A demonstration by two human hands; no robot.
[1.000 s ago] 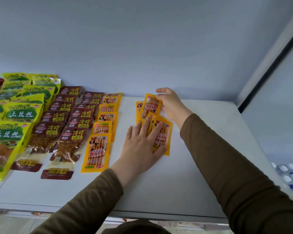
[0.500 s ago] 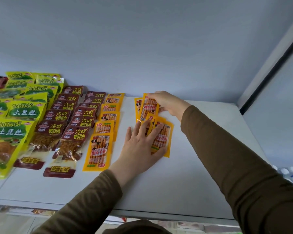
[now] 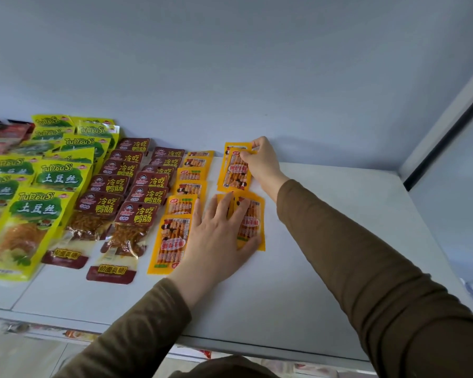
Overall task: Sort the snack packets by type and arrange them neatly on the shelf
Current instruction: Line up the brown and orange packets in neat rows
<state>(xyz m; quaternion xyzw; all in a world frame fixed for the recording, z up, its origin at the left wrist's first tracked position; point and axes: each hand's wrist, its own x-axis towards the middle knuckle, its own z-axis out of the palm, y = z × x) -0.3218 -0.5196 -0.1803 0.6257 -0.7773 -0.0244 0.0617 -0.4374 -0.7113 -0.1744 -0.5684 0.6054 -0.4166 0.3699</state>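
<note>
The front orange packets [image 3: 250,222] on the shelf [image 3: 325,241] are pressed flat by the open left hand [image 3: 216,241]; behind them, the rear orange packets [image 3: 234,170] are pinched by the right hand [image 3: 262,162] and should be squared before release

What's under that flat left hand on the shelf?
The left hand presses on overlapping orange packets; their right and top edges show. How many lie beneath the palm is covered.

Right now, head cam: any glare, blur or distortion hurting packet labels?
Head view: soft even light, faint shadows under the hands; glare only on the clear windows of the brown packets; labels sharp mid-frame, far-left red packets blurred; wide-angle bends the shelf edges.
</note>
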